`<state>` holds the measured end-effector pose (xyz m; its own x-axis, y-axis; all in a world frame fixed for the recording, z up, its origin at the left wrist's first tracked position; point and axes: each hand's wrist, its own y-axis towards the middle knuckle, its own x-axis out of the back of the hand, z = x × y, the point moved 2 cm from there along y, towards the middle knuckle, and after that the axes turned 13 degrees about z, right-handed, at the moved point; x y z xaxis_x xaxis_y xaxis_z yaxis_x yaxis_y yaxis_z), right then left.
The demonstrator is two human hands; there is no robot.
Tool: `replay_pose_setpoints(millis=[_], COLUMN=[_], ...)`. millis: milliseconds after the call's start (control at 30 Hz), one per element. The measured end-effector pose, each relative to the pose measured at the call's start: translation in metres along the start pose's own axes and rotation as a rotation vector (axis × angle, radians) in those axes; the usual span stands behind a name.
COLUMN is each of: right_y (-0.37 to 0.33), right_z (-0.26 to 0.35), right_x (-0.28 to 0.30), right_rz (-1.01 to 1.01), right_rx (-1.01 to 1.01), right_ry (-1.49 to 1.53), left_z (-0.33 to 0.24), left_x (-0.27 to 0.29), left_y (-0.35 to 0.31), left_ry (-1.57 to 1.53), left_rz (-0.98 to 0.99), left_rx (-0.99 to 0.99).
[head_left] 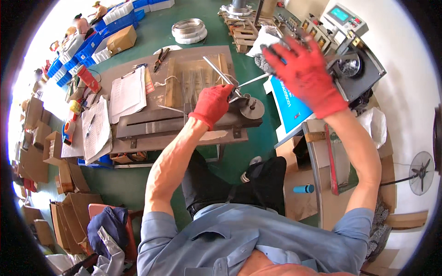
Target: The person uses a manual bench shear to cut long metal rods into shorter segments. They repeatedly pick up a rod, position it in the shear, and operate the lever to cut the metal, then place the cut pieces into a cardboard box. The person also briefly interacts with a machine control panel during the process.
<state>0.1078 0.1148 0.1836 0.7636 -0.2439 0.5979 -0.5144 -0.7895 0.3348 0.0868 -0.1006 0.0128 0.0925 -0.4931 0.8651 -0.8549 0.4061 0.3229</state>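
At twelve o'clock my left hand [212,105] grips the metal bar [214,67] over the bench [154,99], seemingly steadying it, while my right hand [304,76] spreads, blurred, at two o'clock, so the next move calls, I judge, for a firm left hold.

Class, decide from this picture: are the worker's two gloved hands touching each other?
No: the left hand, above the workbench, is clearly apart from the right hand, farther to the right.
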Motion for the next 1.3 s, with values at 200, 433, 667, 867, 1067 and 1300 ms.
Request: replay_pose_setpoints(millis=[200, 433, 667, 867, 1067, 1300], right_y=[-0.033, -0.043, -0.054, -0.096, -0.105, -0.089], right_z=[0.016, 0.023, 0.068, 0.084, 0.089, 0.095], right_x=[-0.066, -0.153, -0.199, -0.234, -0.225, -0.221], right_rz=[0.308, 0.328, 0.485, 0.469, 0.621, 0.584], right_rx=[0.015, -0.080, -0.128, -0.225, -0.334, -0.262], right_ry=[0.158, 0.547, 0.773, 0.897, 0.926, 0.900], left_z=[0.019, 0.013, 0.039, -0.007, 0.007, 0.032], left_x=[0.026, 0.018, -0.016, -0.047, -0.077, -0.079], left_y=[-0.002, 0.015, 0.016, 0.005, -0.013, -0.028], left_ry=[0.240, 0.338, 0.365, 0.509, 0.346, 0.244], left_rz=[0.124, 0.646, 0.904, 0.393, 0.119, 0.106], left_rx=[0.015, -0.049, 0.015, 0.195, 0.239, 0.105])
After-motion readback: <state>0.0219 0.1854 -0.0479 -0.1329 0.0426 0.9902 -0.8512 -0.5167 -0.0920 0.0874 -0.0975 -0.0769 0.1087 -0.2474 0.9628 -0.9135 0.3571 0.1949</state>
